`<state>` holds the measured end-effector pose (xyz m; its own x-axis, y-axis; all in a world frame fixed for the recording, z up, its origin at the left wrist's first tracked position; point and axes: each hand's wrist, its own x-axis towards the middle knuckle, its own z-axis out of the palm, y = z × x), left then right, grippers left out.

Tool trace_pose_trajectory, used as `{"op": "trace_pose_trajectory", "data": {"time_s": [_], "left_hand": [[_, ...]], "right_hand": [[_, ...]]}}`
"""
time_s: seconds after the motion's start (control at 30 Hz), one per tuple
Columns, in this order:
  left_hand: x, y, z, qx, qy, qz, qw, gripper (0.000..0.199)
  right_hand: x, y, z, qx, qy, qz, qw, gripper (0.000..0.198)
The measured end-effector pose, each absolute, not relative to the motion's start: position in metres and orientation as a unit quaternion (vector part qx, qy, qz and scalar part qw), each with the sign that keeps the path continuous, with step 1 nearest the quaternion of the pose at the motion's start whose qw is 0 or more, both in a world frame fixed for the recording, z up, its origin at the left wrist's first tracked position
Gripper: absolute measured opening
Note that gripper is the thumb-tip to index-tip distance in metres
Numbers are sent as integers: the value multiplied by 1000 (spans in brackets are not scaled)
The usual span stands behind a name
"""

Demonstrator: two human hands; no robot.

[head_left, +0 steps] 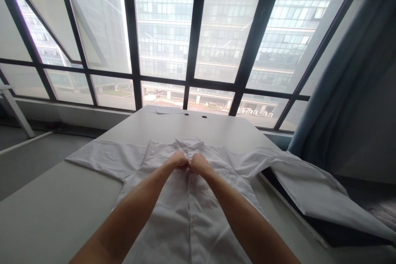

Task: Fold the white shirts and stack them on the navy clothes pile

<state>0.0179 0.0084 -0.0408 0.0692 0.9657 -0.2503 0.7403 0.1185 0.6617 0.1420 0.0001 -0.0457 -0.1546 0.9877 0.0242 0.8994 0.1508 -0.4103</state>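
A white button-up shirt (173, 210) lies front side up on the white table (83, 194), its collar toward the window and its sleeves spread to both sides. Both hands meet at the front placket, a little below the collar. My left hand (178, 160) is closed on the shirt's front edge, fingers curled under and mostly hidden. Right beside it, my right hand (198, 163) is closed on the other side of the placket. Any button between the fingers is too small and covered to make out.
At the table's right edge, white cloth (306, 185) lies over a dark flat item (334, 227). A blue-grey curtain (337, 74) hangs at the right. Large windows stand behind the table, with two round holes near its far edge. A white metal frame (18, 111) is at the left.
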Motion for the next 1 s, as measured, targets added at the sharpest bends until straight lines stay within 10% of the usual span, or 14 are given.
{"op": "trace_pose_trajectory", "data": {"time_s": [0.43,1.0], "left_hand": [[19,-1,-40,632,647,195,380,24],[16,-22,-48,542,602,285,513,34]], "right_hand": [[165,-1,-70,-570,-676,377,275,22],[165,-15,-78,-525,-634,402,402,13]]}}
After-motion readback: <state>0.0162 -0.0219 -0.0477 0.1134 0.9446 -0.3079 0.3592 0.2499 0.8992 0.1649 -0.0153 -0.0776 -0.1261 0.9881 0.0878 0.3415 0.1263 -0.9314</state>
